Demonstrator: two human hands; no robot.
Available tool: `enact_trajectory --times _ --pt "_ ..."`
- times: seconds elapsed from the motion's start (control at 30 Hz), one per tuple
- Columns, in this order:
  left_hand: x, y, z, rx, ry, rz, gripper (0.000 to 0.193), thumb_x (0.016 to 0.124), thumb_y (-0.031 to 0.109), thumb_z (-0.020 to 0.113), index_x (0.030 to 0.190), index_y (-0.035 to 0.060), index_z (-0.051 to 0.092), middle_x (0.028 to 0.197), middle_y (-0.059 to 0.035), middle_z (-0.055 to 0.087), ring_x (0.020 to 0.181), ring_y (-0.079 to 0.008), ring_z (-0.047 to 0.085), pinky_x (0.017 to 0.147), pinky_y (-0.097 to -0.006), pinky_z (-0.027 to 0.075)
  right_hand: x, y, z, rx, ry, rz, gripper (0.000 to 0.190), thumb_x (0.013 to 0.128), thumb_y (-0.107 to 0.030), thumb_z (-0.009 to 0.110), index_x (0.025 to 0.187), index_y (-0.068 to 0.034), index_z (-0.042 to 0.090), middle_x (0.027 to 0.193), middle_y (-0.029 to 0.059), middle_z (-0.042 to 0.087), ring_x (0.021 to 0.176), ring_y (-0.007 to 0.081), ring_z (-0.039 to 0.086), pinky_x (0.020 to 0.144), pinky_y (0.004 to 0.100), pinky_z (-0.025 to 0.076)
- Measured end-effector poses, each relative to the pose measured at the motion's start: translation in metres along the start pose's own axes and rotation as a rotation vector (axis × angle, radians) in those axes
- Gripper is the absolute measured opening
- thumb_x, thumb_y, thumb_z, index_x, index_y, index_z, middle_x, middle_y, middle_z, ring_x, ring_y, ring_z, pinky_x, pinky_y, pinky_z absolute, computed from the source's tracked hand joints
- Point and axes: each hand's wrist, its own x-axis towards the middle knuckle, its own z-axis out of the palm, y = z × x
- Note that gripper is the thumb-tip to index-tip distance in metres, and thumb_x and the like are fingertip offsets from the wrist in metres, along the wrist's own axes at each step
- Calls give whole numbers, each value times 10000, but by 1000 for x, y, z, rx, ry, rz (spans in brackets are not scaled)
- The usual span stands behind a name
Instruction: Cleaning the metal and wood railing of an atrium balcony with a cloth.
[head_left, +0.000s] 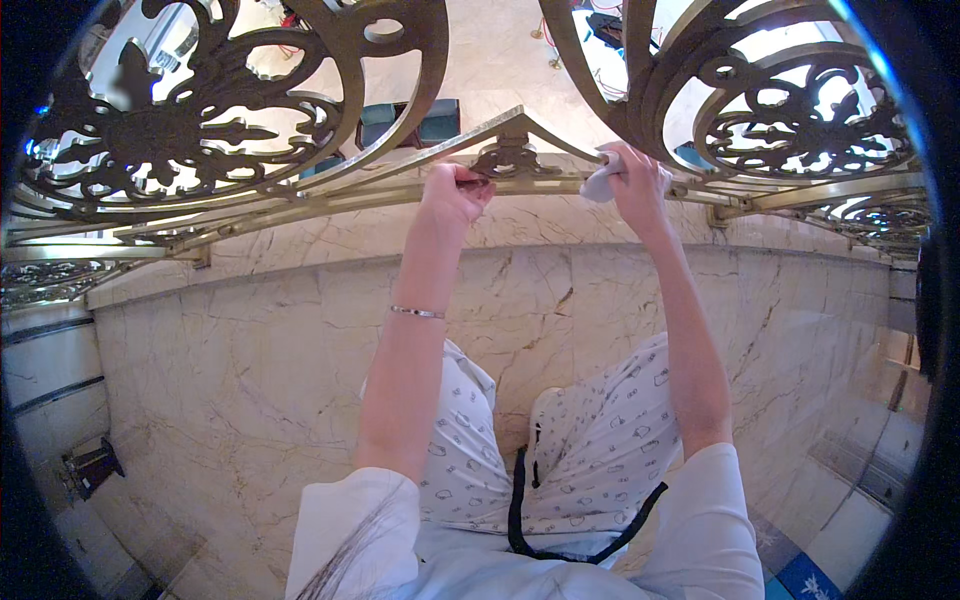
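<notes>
An ornate brass-coloured metal railing with scrolls and floral medallions spans the top of the view. My right hand grips a white cloth against the curved bar right of the central peak. My left hand is at the lower rail, just left of the small scroll ornament under the peak. Its fingers are curled around a dark part there; whether that belongs to the railing, I cannot tell.
Veined marble floor lies below, with a raised marble ledge under the railing. Through the railing, teal chairs stand on a floor beyond. A small dark object is at the far left, and a blue patterned mat at the lower right.
</notes>
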Motion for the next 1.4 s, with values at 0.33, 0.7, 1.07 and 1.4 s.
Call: enact_trajectory --times 0.33,0.7,1.07,1.4 --pt "6 0 -4 -27 -68 -21 179 736 30 377 867 -88 412 992 -223 473 929 -349 478 894 -456 392 1 -56 -2 121 114 -63 296 708 -88 514 987 -167 572 1002 82 578 1007 316 477 892 460 318" --pt "0 3 -3 -67 -91 -21 268 733 -5 362 976 -116 373 1039 -223 456 980 -353 477 895 -463 412 5 -102 0 225 213 -55 283 678 -75 516 948 -135 576 1026 95 543 1007 331 459 881 462 325" --pt "9 0 -5 -38 -72 -15 258 774 38 368 1002 -57 443 1035 -170 491 950 -302 482 890 -437 402 14 -128 2 320 277 -84 273 684 -68 491 947 -90 558 1018 117 527 1008 350 429 869 477 323" --pt "-7 -3 -2 25 -12 4 247 789 64 369 983 -68 447 1029 -189 500 977 -316 485 902 -431 393 13 -123 -3 279 232 -120 274 690 -84 512 962 -99 544 1009 122 519 1007 329 450 851 466 341"
